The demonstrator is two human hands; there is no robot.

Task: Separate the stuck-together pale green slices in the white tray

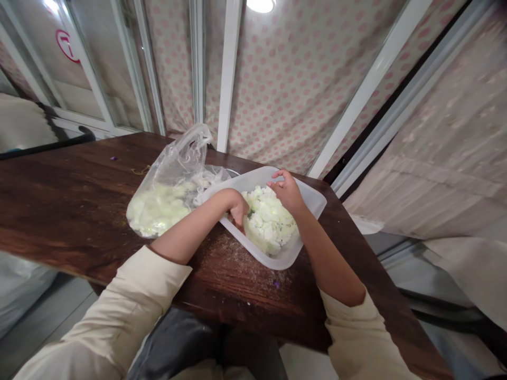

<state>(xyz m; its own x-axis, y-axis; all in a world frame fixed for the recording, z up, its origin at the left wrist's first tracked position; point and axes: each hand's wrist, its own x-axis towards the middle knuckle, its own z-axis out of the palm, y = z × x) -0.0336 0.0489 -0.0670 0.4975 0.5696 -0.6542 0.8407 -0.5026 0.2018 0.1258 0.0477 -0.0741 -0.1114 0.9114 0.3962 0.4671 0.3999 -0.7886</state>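
Observation:
A whitish translucent plastic tub [285, 262] stands at an angle on the dark wooden table, partly filled with pale green and white pieces [269, 216]. My left hand [238, 210] reaches down inside the tub at the left side of the pieces; its fingertips are hidden. Above the far right part of the pieces is my right hand [285, 191], fingers bent and apart, with nothing visible in them. Left of the tub sits a clear plastic bag [158, 206] with more pale green pieces inside.
The wooden table [71, 195] has crumbs and small purple bits on it. A round metal rim [232, 172] shows behind the tub. Dotted curtains [277, 95] and white frames rise beyond the far edge. White plastic [24, 285] lies low at the left.

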